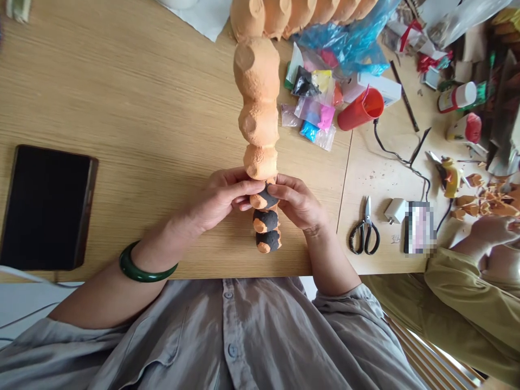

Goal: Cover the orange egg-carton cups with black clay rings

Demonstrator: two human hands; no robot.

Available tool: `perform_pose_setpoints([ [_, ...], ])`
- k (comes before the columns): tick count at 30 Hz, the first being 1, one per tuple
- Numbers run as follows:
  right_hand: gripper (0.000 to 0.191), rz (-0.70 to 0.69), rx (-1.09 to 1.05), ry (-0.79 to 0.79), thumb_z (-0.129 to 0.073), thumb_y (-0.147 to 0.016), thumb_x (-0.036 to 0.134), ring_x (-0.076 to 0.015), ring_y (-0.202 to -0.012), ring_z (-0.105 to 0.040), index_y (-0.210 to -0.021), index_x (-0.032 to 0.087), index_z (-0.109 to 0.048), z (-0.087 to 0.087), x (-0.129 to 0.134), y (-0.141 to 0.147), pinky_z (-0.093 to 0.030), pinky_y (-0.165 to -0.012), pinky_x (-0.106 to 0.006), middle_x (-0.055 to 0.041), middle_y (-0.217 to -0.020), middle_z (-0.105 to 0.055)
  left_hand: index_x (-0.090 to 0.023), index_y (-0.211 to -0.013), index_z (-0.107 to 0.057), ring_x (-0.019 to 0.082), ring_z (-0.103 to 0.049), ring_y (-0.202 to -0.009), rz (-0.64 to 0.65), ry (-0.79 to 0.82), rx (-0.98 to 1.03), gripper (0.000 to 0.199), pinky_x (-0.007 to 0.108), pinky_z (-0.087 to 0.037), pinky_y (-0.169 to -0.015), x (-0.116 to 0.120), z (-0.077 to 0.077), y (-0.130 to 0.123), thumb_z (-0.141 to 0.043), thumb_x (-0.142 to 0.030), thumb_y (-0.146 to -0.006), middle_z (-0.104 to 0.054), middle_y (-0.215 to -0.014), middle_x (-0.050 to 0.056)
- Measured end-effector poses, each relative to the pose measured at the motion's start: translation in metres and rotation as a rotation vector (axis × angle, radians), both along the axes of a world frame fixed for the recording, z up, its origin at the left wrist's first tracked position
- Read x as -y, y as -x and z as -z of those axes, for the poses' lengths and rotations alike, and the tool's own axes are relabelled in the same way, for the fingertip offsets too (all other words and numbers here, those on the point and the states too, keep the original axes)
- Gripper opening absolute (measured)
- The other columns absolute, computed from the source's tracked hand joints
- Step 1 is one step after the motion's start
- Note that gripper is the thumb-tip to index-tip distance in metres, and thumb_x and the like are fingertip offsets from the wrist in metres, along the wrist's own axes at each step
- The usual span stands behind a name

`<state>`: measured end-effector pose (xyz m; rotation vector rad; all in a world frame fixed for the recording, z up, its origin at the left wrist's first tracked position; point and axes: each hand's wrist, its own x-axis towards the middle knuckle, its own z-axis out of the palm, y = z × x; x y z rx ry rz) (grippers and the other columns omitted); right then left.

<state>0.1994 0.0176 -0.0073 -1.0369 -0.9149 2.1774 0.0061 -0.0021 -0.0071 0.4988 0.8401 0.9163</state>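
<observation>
A long, knobbly orange clay piece [260,119] made of rounded segments lies on the table, pointing toward me. Its segments get smaller at the near end, where black clay patches [266,221] cover the tops of the last few. My left hand [225,196] grips one of these segments from the left, with the thumb on top of its black patch. From the other side my right hand [298,199] holds the same segment, thumb pressed on the patch's right part. The fingers under the piece are mostly hidden.
A black tablet [46,207] lies at left. On the right are black-handled scissors [364,230], a white charger [396,210], a red cup [361,109] and bags of coloured clay [314,103]. More orange segments [300,16] lie at the back. Another person's hand [493,230] is at far right.
</observation>
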Motion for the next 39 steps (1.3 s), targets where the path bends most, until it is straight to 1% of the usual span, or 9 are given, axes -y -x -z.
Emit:
perform_pose_setpoints([
  [5,0.03,0.04,0.03,0.069,-0.097,-0.075,0.042,-0.0142,-0.075,-0.068,-0.083,0.02,-0.077,0.0,0.004,0.003,-0.059,-0.077,-0.027,0.0011,-0.076,-0.076,-0.013,-0.079,-0.08,0.007,-0.043,-0.058,0.071,-0.035,-0.009,0.04,0.02,-0.034,-0.049,0.003,0.005,0.0,-0.103,-0.046,-0.073,-0.059,-0.066,0.001],
  [8,0.024,0.064,0.046,0.082,-0.095,-0.074,0.039,-0.0149,-0.075,-0.069,-0.081,0.023,-0.079,-0.001,0.005,0.005,-0.058,-0.074,-0.026,0.0012,-0.074,-0.076,-0.012,-0.08,-0.078,0.007,-0.043,-0.059,0.08,-0.002,-0.01,0.041,0.02,-0.034,-0.05,0.003,0.004,0.002,-0.104,-0.043,-0.073,-0.059,-0.067,0.001],
  [14,0.029,0.01,-0.054,0.055,-0.081,-0.086,0.051,-0.021,-0.086,-0.074,-0.077,0.024,-0.074,-0.007,0.0,0.003,-0.063,-0.083,-0.032,-0.0012,-0.075,-0.075,-0.013,-0.07,-0.069,0.005,-0.027,-0.058,-0.02,0.059,0.045,0.036,0.017,-0.034,-0.049,0.0,-0.003,0.004,-0.099,-0.03,-0.078,-0.039,-0.061,-0.006],
  [17,0.029,0.02,-0.02,0.017,-0.09,-0.082,0.046,-0.0172,-0.084,-0.072,-0.08,0.022,-0.075,-0.006,0.0,0.002,-0.06,-0.08,-0.028,0.0004,-0.078,-0.075,-0.012,-0.071,-0.071,0.005,-0.027,-0.06,-0.048,0.069,0.049,0.03,0.017,-0.033,-0.049,-0.001,-0.005,0.004,-0.096,-0.027,-0.08,-0.041,-0.064,-0.004],
  [19,0.036,0.03,0.004,-0.022,-0.1,-0.076,0.048,-0.0147,-0.081,-0.069,-0.082,0.02,-0.077,-0.002,0.001,0.002,-0.059,-0.079,-0.026,0.0014,-0.081,-0.076,-0.013,-0.068,-0.068,0.005,-0.026,-0.059,-0.049,0.064,0.041,0.033,0.018,-0.031,-0.048,-0.001,-0.006,0.005,-0.096,-0.027,-0.078,-0.041,-0.063,-0.004],
  [23,0.043,0.001,-0.023,-0.082,-0.108,-0.069,0.049,-0.0153,-0.081,-0.074,-0.082,0.019,-0.08,0.007,0.001,0.001,-0.063,-0.085,-0.028,-0.0003,-0.081,-0.079,-0.014,-0.067,-0.067,0.005,-0.029,-0.056,-0.034,0.047,0.015,0.037,0.017,-0.031,-0.049,-0.002,-0.004,0.008,-0.097,-0.032,-0.079,-0.039,-0.06,-0.005],
  [30,0.048,0.004,-0.036,-0.108,-0.105,-0.074,0.054,-0.0201,-0.092,-0.082,-0.1,0.018,-0.085,0.009,0.002,0.001,-0.067,-0.091,-0.031,-0.0047,-0.094,-0.087,-0.015,-0.067,-0.065,0.004,-0.035,-0.054,-0.066,0.049,-0.013,0.034,0.015,-0.035,-0.049,-0.006,-0.001,0.01,-0.095,-0.028,-0.078,-0.043,-0.063,-0.005],
  [35,0.045,-0.004,-0.095,-0.112,-0.102,-0.082,0.047,-0.02,-0.1,-0.085,-0.114,0.019,-0.087,0.008,0.003,-0.002,-0.067,-0.099,-0.031,-0.0055,-0.105,-0.09,-0.015,-0.069,-0.065,0.003,-0.037,-0.051,-0.105,0.141,-0.003,0.031,0.014,-0.035,-0.048,-0.009,-0.004,0.01,-0.09,-0.022,-0.085,-0.04,-0.06,-0.006],
  [39,0.049,0.03,-0.054,-0.088,-0.103,-0.079,0.05,-0.021,-0.102,-0.085,-0.115,0.02,-0.088,0.007,0.004,-0.002,-0.067,-0.099,-0.031,-0.0055,-0.104,-0.09,-0.015,-0.069,-0.065,0.003,-0.038,-0.051,-0.089,0.152,0.017,0.034,0.015,-0.037,-0.048,-0.01,-0.003,0.012,-0.095,-0.025,-0.083,-0.041,-0.06,-0.006],
])
